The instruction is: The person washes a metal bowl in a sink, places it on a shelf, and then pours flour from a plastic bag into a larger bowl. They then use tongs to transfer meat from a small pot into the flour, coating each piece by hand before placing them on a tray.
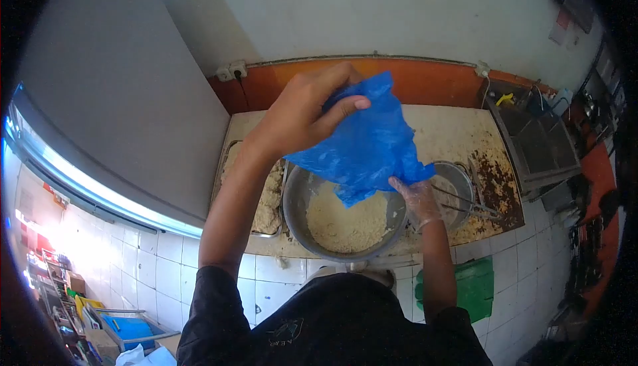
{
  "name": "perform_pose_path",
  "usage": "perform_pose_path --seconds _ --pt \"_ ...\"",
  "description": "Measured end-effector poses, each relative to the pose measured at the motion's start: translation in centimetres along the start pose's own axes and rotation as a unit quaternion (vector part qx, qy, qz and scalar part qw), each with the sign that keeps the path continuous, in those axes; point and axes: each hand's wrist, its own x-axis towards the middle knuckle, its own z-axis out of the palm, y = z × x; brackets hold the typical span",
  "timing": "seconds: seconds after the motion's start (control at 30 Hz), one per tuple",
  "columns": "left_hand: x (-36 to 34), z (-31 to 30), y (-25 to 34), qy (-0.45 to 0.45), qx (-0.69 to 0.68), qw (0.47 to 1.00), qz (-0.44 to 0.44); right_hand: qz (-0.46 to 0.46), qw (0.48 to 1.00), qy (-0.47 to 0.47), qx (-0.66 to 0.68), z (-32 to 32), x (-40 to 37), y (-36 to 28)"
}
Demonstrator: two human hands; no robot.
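Note:
A blue plastic bag (372, 137) is stretched between my two hands, above a large metal bowl (290, 210). My left hand (312, 110), bare, pinches the bag's upper edge between thumb and fingers. Lower down, my right hand (419, 201) wears a clear plastic glove and grips the bag's bottom corner. Pale floury crumbs (345, 223) cover the inside of the bowl. To its left a metal tray (269, 234) carries pieces coated in a pale crust. Behind my right hand stands a smaller metal pot (465, 177) with pale contents, and tongs (475, 206) lie across it.
The worktop (445, 127) is worn, with dark stains at its right end. A metal sink (538, 147) adjoins on the right. A green plastic bin (475, 289) sits on the tiled floor below. A tall grey panel (133, 100) borders the left side.

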Motion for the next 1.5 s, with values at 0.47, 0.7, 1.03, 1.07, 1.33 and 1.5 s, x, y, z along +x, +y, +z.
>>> perform_pose_path --seconds 0.47,0.7,1.03,1.07,1.33,1.5 --pt "-7.5 2.1 -6.8 0.204 0.002 0.962 -0.184 0.006 0.996 -0.005 0.093 0.4 0.2 3.9" --pt "-13.6 3.4 -9.5 0.317 0.096 0.904 -0.271 -0.097 0.985 -0.081 -0.117 4.8 1.1 12.1" --pt "-12.4 3.8 -4.0 0.165 0.196 0.937 -0.239 -0.156 0.907 -0.241 -0.307 2.6 1.6 6.8" --pt "-12.5 3.8 -3.8 0.171 0.21 0.936 -0.226 -0.158 0.934 -0.208 -0.244 2.7 1.4 6.2" --pt "-16.7 8.1 -3.8 0.313 0.158 0.862 -0.367 0.023 0.993 -0.12 0.0 2.3 0.4 10.0" --pt "-21.0 13.6 -2.8 0.436 -0.156 0.791 -0.4 0.114 0.979 -0.145 0.087 4.3 -0.3 9.4"
